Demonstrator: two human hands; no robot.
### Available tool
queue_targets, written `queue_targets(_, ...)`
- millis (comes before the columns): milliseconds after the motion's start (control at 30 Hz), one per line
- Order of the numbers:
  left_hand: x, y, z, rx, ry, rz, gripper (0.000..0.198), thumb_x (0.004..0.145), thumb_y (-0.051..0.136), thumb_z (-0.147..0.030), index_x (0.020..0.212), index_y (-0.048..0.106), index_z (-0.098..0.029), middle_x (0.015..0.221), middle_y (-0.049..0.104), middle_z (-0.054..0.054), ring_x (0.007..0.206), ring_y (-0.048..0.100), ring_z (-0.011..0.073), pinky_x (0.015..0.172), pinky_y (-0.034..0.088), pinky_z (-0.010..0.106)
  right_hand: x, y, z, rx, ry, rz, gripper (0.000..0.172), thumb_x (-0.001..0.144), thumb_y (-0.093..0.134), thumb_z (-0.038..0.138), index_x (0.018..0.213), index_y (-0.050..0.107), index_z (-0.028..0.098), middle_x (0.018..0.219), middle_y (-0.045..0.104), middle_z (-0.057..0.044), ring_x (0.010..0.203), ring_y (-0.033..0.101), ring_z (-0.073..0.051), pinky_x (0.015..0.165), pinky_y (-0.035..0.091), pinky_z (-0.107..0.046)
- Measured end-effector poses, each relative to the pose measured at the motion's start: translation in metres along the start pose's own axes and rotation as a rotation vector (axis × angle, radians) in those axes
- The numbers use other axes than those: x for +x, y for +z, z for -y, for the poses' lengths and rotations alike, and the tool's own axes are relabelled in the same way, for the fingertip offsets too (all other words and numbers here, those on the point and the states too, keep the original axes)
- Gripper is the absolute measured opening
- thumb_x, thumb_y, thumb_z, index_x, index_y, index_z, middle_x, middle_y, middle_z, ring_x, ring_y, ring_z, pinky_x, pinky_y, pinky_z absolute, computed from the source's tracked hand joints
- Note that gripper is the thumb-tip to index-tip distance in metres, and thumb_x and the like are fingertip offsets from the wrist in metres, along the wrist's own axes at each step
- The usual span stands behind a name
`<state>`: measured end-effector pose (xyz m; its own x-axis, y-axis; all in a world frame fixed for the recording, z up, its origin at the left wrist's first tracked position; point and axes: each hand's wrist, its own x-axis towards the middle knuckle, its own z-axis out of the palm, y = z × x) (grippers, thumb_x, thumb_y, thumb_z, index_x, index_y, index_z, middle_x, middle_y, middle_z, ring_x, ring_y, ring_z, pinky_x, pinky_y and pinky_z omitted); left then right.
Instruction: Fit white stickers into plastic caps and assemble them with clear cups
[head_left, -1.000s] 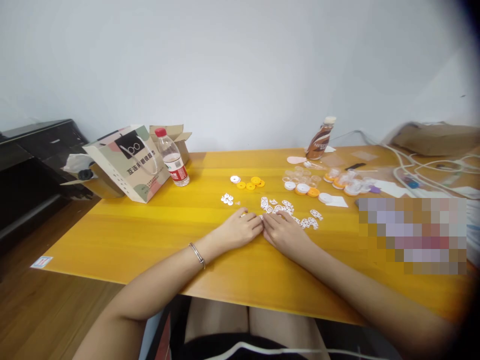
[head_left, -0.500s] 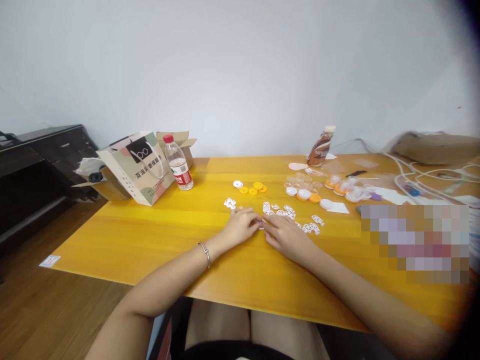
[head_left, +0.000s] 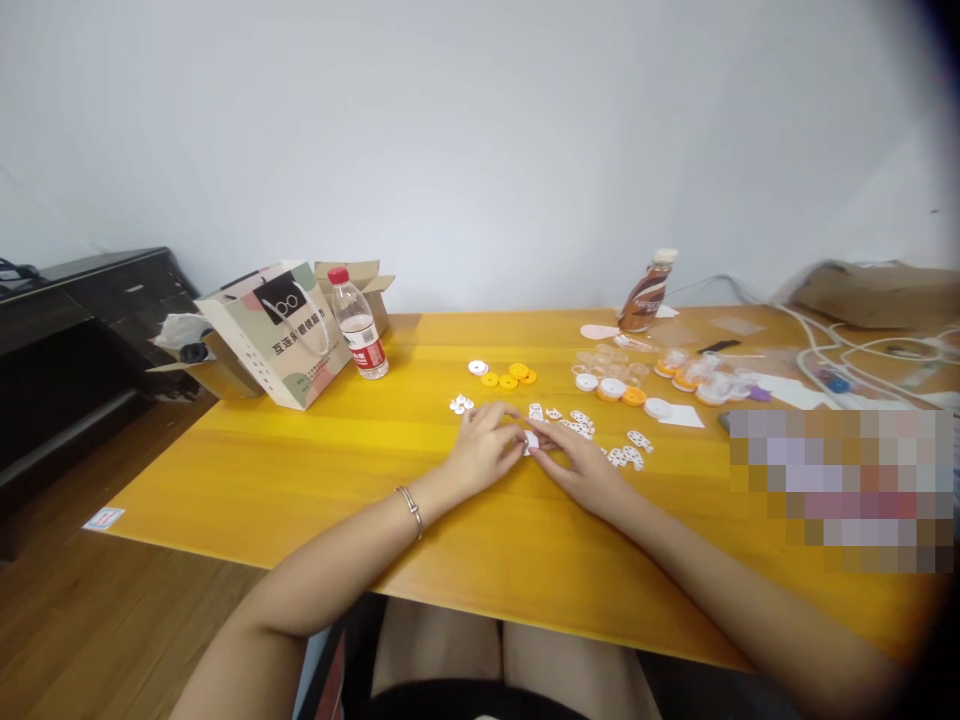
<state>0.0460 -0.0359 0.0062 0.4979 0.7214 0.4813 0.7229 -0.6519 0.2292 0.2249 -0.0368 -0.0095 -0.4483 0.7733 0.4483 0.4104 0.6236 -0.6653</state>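
Observation:
A small white disc point(head_left: 531, 442) is held between the fingertips of both hands, just above the table. My left hand point(head_left: 484, 445) pinches its left edge with thumb and fingers. From the right, my right hand point(head_left: 574, 462) grips the other side. Beyond my right hand lie several flat white cut-out pieces point(head_left: 581, 425). Small white pegged parts point(head_left: 461, 404) sit past my left hand. Farther back are yellow discs point(head_left: 508, 381) and a white disc point(head_left: 478, 367). Fine detail on the held disc is too small to make out.
White and orange round cases point(head_left: 611, 388) and clear plastic rings point(head_left: 611, 360) stand back right, near a brown drink bottle point(head_left: 646, 290). Back left are a water bottle point(head_left: 360, 325), a paper bag point(head_left: 277, 335) and a cardboard box point(head_left: 375, 290). White cables point(head_left: 810, 350) lie far right.
The white disc, mostly hidden between the fingers before, is now raised and tilted so its face shows. Both hands' fingers have shifted around it. The view has moved slightly.

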Motion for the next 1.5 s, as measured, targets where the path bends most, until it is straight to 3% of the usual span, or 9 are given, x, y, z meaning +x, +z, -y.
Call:
queue_targets(200,0.0,-0.003,0.001,0.001,0.025,-0.029,0.019,0.085,0.044,-0.029,0.089,0.06,-0.019,0.11,0.053,0.008,0.105,0.047,0.0198,0.088,0.034,0.039,0.001,0.005,-0.004,0.378,0.217,0.048,0.038,0.082,0.047,0.031,0.118,0.051,0.021,0.082,0.064,-0.004,0.074,0.063,-0.015,0.071,0.053,-0.033)
queue_targets(367,0.003,-0.023,0.019,-0.125,0.148,0.106,0.027,0.086,0.044,-0.032,0.109,0.052,-0.021,0.106,0.057,0.007,0.099,0.051,0.0165,0.087,0.039,0.032,0.002,-0.001,-0.002,0.394,0.242,0.017,0.034,0.077,0.054,0.031,0.11,0.056,0.022,0.081,0.062,-0.003,0.073,0.061,-0.015,0.072,0.053,-0.033)
queue_targets(467,0.002,-0.039,0.036,-0.122,0.078,0.123,0.025,0.087,0.041,-0.031,0.106,0.054,-0.019,0.1,0.06,0.006,0.095,0.053,0.0163,0.086,0.039,0.031,0.001,-0.002,-0.003,0.377,0.265,0.003,0.033,0.076,0.056,0.031,0.107,0.058,0.021,0.079,0.062,-0.003,0.072,0.061,-0.015,0.071,0.053,-0.032)
queue_targets(667,-0.001,-0.054,0.053,-0.25,0.047,0.461,0.023,0.077,0.057,-0.038,0.088,0.059,-0.017,0.089,0.062,0.003,0.081,0.056,0.0139,0.075,0.042,0.026,-0.001,0.0,-0.007,0.366,0.287,0.023,0.033,0.075,0.056,0.03,0.106,0.057,0.019,0.086,0.064,-0.005,0.077,0.062,-0.015,0.074,0.053,-0.032)
queue_targets(833,-0.004,-0.047,0.059,-0.397,-0.042,0.581,0.032,0.068,0.065,-0.04,0.087,0.058,-0.016,0.086,0.061,0.004,0.078,0.056,0.0132,0.069,0.043,0.024,-0.003,0.001,-0.01,0.339,0.277,0.039,0.032,0.075,0.056,0.03,0.106,0.057,0.02,0.088,0.065,-0.005,0.077,0.062,-0.016,0.076,0.053,-0.033)
queue_targets(967,-0.005,-0.042,0.065,-0.391,-0.086,0.594,0.032,0.065,0.068,-0.038,0.084,0.057,-0.015,0.082,0.06,0.003,0.075,0.055,0.013,0.066,0.043,0.023,-0.005,0.003,-0.013,0.344,0.278,0.043,0.032,0.075,0.057,0.03,0.106,0.057,0.021,0.09,0.065,-0.005,0.08,0.062,-0.016,0.078,0.052,-0.034)
queue_targets(1233,-0.005,-0.046,0.059,-0.346,-0.115,0.647,0.014,0.073,0.057,-0.025,0.081,0.061,-0.014,0.077,0.063,0.003,0.066,0.056,0.0103,0.06,0.041,0.019,-0.005,0.003,-0.01,0.395,0.366,0.053,0.035,0.071,0.06,0.03,0.104,0.058,0.02,0.09,0.064,-0.005,0.081,0.061,-0.017,0.081,0.05,-0.035)
queue_targets(1367,-0.003,-0.049,0.057,-0.249,-0.068,0.591,0.01,0.072,0.055,-0.017,0.077,0.063,-0.015,0.075,0.065,0.001,0.065,0.057,0.01,0.062,0.041,0.019,-0.004,0.004,-0.007,0.444,0.389,0.044,0.036,0.069,0.063,0.031,0.103,0.059,0.021,0.088,0.064,-0.004,0.079,0.061,-0.016,0.081,0.05,-0.036)
queue_targets(1500,-0.002,-0.049,0.046,-0.262,-0.015,0.457,0.011,0.076,0.053,-0.021,0.078,0.063,-0.015,0.076,0.066,0.001,0.069,0.058,0.0101,0.068,0.041,0.02,-0.002,0.005,-0.003,0.523,0.412,0.04,0.037,0.067,0.066,0.032,0.102,0.059,0.021,0.087,0.065,-0.003,0.079,0.061,-0.016,0.083,0.048,-0.036)
